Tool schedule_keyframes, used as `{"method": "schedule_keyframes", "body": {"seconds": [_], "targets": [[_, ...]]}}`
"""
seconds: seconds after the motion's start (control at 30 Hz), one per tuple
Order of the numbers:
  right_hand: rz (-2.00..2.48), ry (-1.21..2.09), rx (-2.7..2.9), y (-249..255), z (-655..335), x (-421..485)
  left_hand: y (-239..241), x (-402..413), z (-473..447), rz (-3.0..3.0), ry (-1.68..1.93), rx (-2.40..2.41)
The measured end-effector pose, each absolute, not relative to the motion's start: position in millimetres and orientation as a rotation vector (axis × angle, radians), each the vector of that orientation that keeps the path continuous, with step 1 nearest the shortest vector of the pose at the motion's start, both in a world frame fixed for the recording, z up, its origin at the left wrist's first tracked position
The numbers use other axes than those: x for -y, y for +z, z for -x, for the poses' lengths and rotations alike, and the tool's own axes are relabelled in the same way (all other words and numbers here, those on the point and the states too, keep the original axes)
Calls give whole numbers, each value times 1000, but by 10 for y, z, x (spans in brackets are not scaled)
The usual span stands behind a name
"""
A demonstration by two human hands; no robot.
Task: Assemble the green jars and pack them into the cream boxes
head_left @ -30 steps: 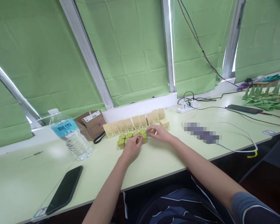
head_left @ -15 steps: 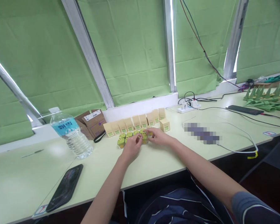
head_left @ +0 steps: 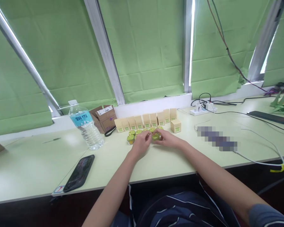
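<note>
Several small jars with green lids (head_left: pixel 131 137) and pale loops on top stand grouped on the table before me. My left hand (head_left: pixel 142 144) is closed at the front of the group, its fingertips pinched together near a lid. What lies in that pinch is too small to make out. My right hand (head_left: pixel 168 139) has thumb and forefinger around a green-lidded jar (head_left: pixel 155 137) at the right of the group. Behind the jars runs a row of small cream cartons (head_left: pixel 146 120) with raised flaps and green labels. One closed carton (head_left: pixel 175 125) stands apart, right of them.
Left of the jars are a water bottle (head_left: pixel 86 126), a brown cardboard box (head_left: pixel 106 118) and a black phone (head_left: pixel 79 173). A power strip (head_left: pixel 203 110) with cables sits at the back right. A blurred-out item (head_left: pixel 216 138) with a white cable lies right of my arm.
The view has swung left, so things appear farther right. Both hands remain at the jars, with their fingertips slightly shifted. A brown cardboard edge has entered at the far left.
</note>
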State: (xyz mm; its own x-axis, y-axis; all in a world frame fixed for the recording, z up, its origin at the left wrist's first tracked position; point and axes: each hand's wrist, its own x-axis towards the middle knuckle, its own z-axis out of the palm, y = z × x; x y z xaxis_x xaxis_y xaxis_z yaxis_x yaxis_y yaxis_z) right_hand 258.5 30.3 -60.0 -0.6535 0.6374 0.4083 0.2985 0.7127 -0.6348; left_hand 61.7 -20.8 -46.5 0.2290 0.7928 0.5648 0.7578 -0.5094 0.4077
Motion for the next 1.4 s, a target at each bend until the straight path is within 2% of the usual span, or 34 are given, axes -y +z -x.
{"method": "schedule_keyframes", "body": {"seconds": [0.27,0.47,0.7,0.83,0.93,1.13,1.4], "targets": [[770,715,2272,-648,-2617,-357,-492,198,-612,-2464,1255,-1463],[869,718,2291,-649,-2622,-356,-257,170,-490,-2250,1791,-1542],[911,710,2320,-683,-2616,-368,-1,-169,173,-1850,2049,-1947],[921,739,2316,-708,-2614,-382,-59,-363,640,-1602,1922,-2339],[913,751,2321,-722,-2610,-393,-139,-494,892,-1400,1787,-2464],[912,760,2311,-735,-2604,-403,-263,-763,1124,-1179,1615,-2434],[925,753,2313,-714,-2596,-379,-367,-878,1211,-1155,1605,-2374]]}}
